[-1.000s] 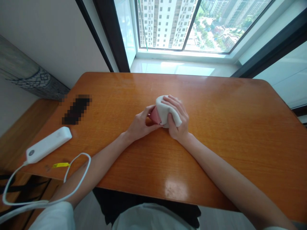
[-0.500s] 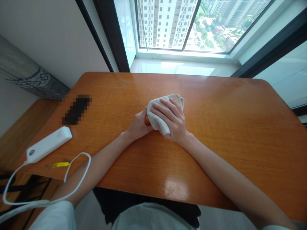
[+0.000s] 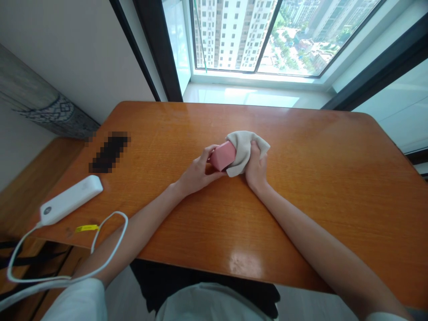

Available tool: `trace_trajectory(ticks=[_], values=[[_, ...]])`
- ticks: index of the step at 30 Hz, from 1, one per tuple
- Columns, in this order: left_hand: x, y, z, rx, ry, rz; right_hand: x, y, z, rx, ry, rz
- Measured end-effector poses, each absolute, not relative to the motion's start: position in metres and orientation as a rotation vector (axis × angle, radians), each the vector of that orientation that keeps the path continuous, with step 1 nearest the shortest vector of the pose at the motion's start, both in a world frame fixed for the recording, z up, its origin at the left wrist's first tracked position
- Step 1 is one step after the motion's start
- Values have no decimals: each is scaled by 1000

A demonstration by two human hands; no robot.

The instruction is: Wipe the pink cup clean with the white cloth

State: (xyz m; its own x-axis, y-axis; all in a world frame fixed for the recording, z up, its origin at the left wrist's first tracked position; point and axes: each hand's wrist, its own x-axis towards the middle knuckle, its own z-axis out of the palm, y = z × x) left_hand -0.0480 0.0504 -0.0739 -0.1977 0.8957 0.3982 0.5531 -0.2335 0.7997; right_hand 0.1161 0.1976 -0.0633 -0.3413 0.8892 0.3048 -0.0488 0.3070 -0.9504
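A small pink box-shaped object (image 3: 223, 156) is gripped by my left hand (image 3: 197, 176), thumb on the near side and fingers on the far side. What the object is, I cannot make out. My right hand (image 3: 257, 169) is closed on a white cloth (image 3: 243, 149), bunched up and draped loosely. The cloth's left edge touches the right side of the pink object and covers part of it. Both hands are over the middle of the wooden table (image 3: 321, 187).
On the table's left lies a white power strip (image 3: 72, 200) with a white cable (image 3: 117, 249) that loops over my left forearm. A yellow tag (image 3: 87, 228) is on the cable. Behind the power strip lies a dark, pixelated item (image 3: 109, 154). A window (image 3: 254, 40) is beyond the far edge.
My right hand has moved right and turned, drawing the cloth partly off the pink object, which was covered before. My left hand stays nearly in place.
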Motion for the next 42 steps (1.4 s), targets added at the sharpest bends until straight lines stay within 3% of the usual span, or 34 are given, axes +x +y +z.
trace_trajectory(ticks=[5, 10, 13, 17, 21, 35, 42], values=[[-50, 50, -72, 1851, 1640, 1242, 126, 195, -50, -265, -1879, 821], [-50, 48, -75, 1825, 1710, 1452, 131, 199, -43, 45, -2121, 423], [-50, 49, -76, 1757, 1768, 1490, 125, 195, -48, 10, -2112, 613], [-47, 50, -70, 1725, 1772, 1504, 115, 192, -59, -570, -1738, 1188], [-44, 49, -65, 1687, 1791, 1516, 110, 200, -67, -794, -1508, 1460], [-72, 69, -82, 954, 1531, 1801, 111, 192, -69, -703, -1764, 1487], [-78, 73, -88, 691, 1443, 2087, 116, 195, -64, -599, -1778, 1737]])
